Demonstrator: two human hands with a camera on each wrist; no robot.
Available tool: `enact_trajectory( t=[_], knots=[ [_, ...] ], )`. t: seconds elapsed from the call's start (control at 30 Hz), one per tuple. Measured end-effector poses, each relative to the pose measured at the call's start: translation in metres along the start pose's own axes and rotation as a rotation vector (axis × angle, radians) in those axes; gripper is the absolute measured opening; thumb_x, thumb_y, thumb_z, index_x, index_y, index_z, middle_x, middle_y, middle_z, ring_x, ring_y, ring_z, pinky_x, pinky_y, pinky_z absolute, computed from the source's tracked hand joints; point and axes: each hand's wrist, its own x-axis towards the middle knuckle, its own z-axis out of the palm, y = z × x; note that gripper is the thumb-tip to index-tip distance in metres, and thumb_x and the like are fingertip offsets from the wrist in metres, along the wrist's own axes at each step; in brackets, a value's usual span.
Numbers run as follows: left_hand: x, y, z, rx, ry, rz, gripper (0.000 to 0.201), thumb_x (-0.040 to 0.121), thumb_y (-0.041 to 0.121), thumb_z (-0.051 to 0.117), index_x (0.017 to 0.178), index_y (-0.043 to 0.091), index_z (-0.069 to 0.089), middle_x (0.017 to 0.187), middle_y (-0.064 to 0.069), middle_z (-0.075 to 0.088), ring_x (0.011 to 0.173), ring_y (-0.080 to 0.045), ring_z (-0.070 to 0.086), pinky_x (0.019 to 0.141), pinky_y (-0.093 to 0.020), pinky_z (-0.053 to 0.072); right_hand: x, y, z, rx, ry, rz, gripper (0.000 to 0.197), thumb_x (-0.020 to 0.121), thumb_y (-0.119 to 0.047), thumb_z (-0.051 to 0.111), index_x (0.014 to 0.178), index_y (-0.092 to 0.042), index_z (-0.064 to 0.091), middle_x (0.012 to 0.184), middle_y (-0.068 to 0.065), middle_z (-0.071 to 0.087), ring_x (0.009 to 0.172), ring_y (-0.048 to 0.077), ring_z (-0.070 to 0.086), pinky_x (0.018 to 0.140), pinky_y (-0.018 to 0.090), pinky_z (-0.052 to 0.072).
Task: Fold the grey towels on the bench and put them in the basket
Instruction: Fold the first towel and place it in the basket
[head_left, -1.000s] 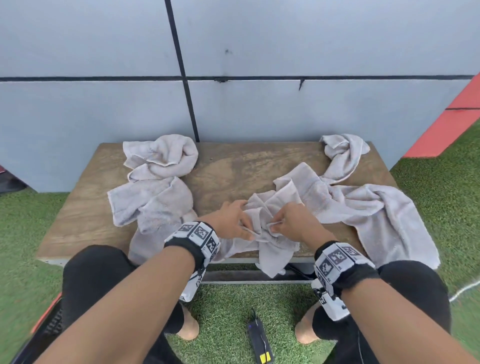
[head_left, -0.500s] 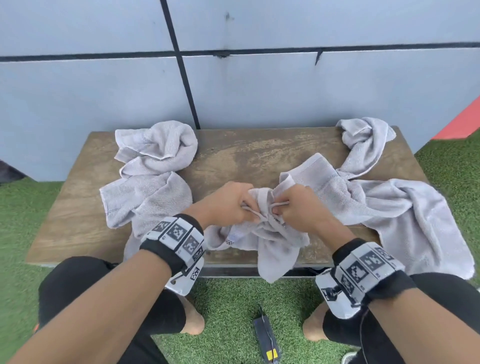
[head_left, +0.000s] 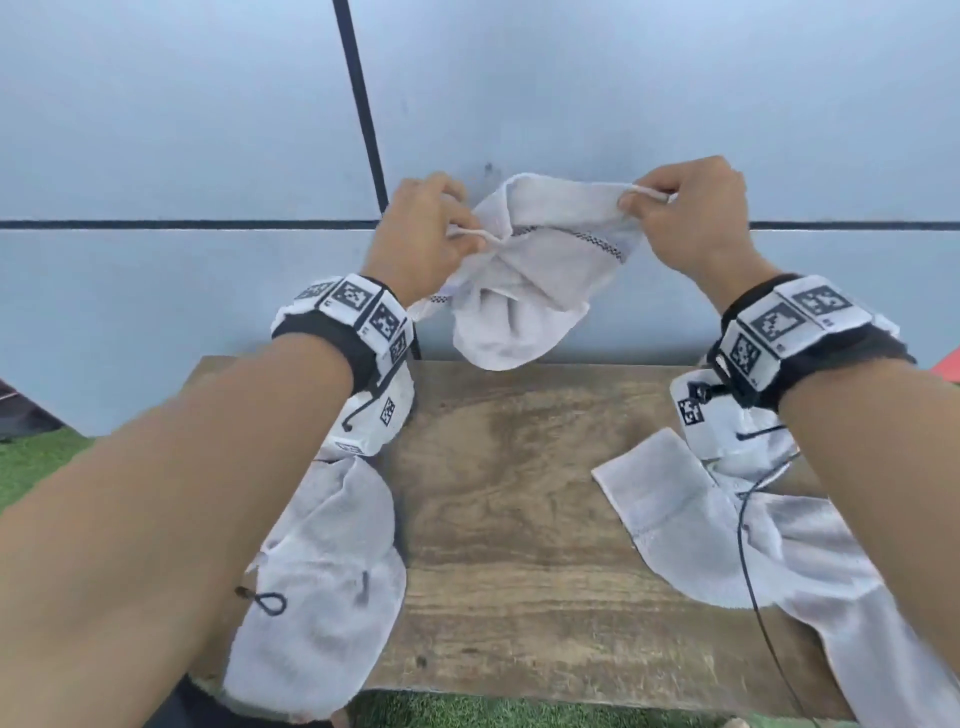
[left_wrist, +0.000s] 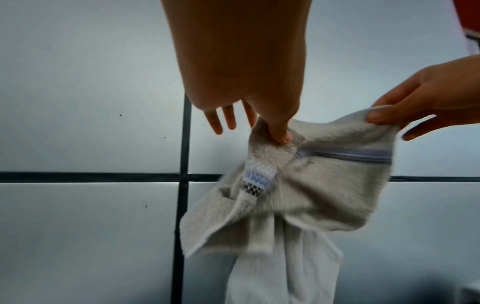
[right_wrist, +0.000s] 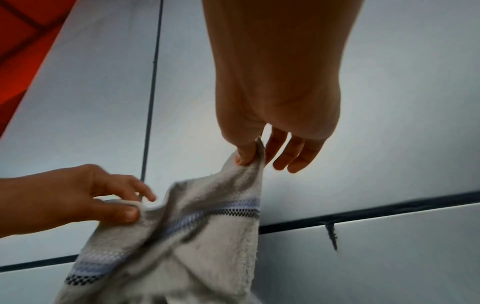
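While I am holding the grey towel (head_left: 524, 291) up in the air above the far edge of the tabletop (head_left: 519, 519), I am trying to find its corners, because a towel can be folded well only when its top edge is stretched straight. My left hand (head_left: 421, 228) is pinching one part of the hem between thumb and forefinger, with the other fingers (left_wrist: 221, 121) spread loosely away. My right hand (head_left: 685, 208) is pinching the hem further along in the same way, so both hands are closed on the cloth and are apart from each other. Between them the towel is hanging twisted and bunched, with its striped border (right_wrist: 197, 216) running crookedly, so I am judging that it is not yet opened flat.

Two other heaps of towel are waiting on the tabletop: one crumpled pile (head_left: 322, 587) is lying at the left edge and is hanging over the near edge, and another towel (head_left: 691, 525) is lying at the right edge, partly hidden under my right arm. I am not seeing the basket in any view, so I cannot tell where it stands. In my judgement the task is only at its beginning, since no folded towel is showing. The thin pinch grips could slip if I am shaking the cloth too strongly.
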Motion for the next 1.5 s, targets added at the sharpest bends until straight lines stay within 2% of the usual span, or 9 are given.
enact_trajectory(
  t=[0.13, 0.3, 0.47, 0.57, 0.8, 0.9, 1.23, 1.37, 1.5],
  knots=[
    [0.011, -0.015, -0.025, 0.022, 0.218, -0.214, 0.023, 0.091, 0.035, 0.064, 0.095, 0.016, 0.076, 0.097, -0.013, 0.062, 0.096, -0.031, 0.059, 0.08, -0.04, 0.05, 0.018, 0.02, -0.014, -0.026, 0.092, 0.051, 0.016, 0.086, -0.032, 0.07, 0.087, -0.017, 0.077, 0.078, 0.015, 0.07, 0.061, 0.021, 0.057, 0.059, 0.023, 0.047],
    [0.012, -0.01, -0.031, -0.143, 0.128, -0.358, 0.017, 0.091, 0.033, 0.062, 0.083, 0.02, 0.071, 0.065, -0.008, 0.069, 0.057, -0.028, 0.07, 0.062, -0.036, 0.059, 0.016, 0.029, -0.008, -0.067, 0.044, 0.064, 0.019, 0.087, -0.037, 0.072, 0.097, -0.024, 0.08, 0.078, 0.01, 0.067, 0.076, 0.026, 0.06, 0.068, 0.028, 0.043],
    [0.014, 0.0, -0.036, -0.557, 0.177, -0.483, 0.01, 0.095, 0.005, 0.059, 0.087, 0.003, 0.065, 0.078, -0.021, 0.065, 0.059, -0.029, 0.067, 0.046, -0.029, 0.057, 0.014, 0.027, -0.009, -0.002, 0.032, 0.127, 0.022, 0.082, -0.045, 0.071, 0.095, -0.029, 0.08, 0.081, 0.006, 0.071, 0.079, 0.028, 0.068, 0.077, 0.033, 0.056],
    [0.012, 0.0, -0.041, -0.517, 0.179, -0.386, 0.012, 0.094, 0.0, 0.057, 0.085, 0.002, 0.065, 0.087, -0.025, 0.068, 0.072, -0.034, 0.071, 0.057, -0.028, 0.06, 0.01, 0.022, -0.018, 0.006, 0.055, 0.107, 0.021, 0.081, -0.041, 0.069, 0.085, -0.024, 0.078, 0.077, 0.012, 0.073, 0.076, 0.034, 0.071, 0.078, 0.043, 0.061],
    [-0.037, -0.002, -0.05, -0.181, 0.019, -0.345, 0.03, 0.083, -0.004, 0.044, 0.094, 0.006, 0.07, 0.082, -0.017, 0.071, 0.079, -0.034, 0.072, 0.075, -0.041, 0.06, -0.039, 0.034, -0.029, -0.068, -0.046, 0.146, 0.024, 0.084, -0.041, 0.071, 0.073, -0.021, 0.073, 0.071, 0.007, 0.069, 0.077, 0.032, 0.066, 0.075, 0.043, 0.058],
    [-0.07, -0.004, -0.049, -0.107, -0.1, -0.38, 0.031, 0.084, 0.001, 0.045, 0.107, 0.012, 0.062, 0.087, -0.01, 0.068, 0.082, -0.032, 0.067, 0.074, -0.038, 0.054, -0.072, 0.041, -0.034, -0.091, -0.13, 0.172, 0.026, 0.085, -0.038, 0.073, 0.065, -0.023, 0.069, 0.069, 0.006, 0.068, 0.074, 0.031, 0.065, 0.07, 0.041, 0.055],
    [-0.16, 0.001, -0.051, -0.134, -0.143, -0.354, 0.015, 0.094, 0.021, 0.066, 0.08, 0.015, 0.069, 0.069, -0.004, 0.066, 0.065, -0.018, 0.054, 0.06, -0.025, 0.042, -0.188, 0.052, -0.061, -0.046, -0.237, 0.168, 0.016, 0.092, -0.022, 0.07, 0.078, -0.016, 0.07, 0.067, 0.005, 0.056, 0.057, 0.016, 0.046, 0.051, 0.016, 0.034],
    [-0.185, 0.012, -0.055, -0.309, -0.116, -0.379, 0.017, 0.096, 0.02, 0.064, 0.088, 0.005, 0.067, 0.072, -0.002, 0.061, 0.066, -0.016, 0.053, 0.07, -0.033, 0.047, -0.217, 0.055, -0.064, 0.188, -0.176, 0.196, 0.026, 0.093, -0.016, 0.07, 0.073, -0.031, 0.065, 0.079, 0.001, 0.06, 0.07, 0.018, 0.051, 0.064, 0.02, 0.041],
    [-0.204, 0.022, -0.066, -0.474, -0.064, -0.372, 0.022, 0.102, 0.019, 0.055, 0.093, -0.001, 0.06, 0.08, -0.005, 0.058, 0.074, -0.016, 0.053, 0.068, -0.033, 0.045, -0.235, 0.048, -0.071, 0.335, -0.108, 0.175, 0.015, 0.096, -0.016, 0.066, 0.086, -0.027, 0.071, 0.093, 0.01, 0.07, 0.083, 0.018, 0.058, 0.084, 0.036, 0.048]
  ],
)
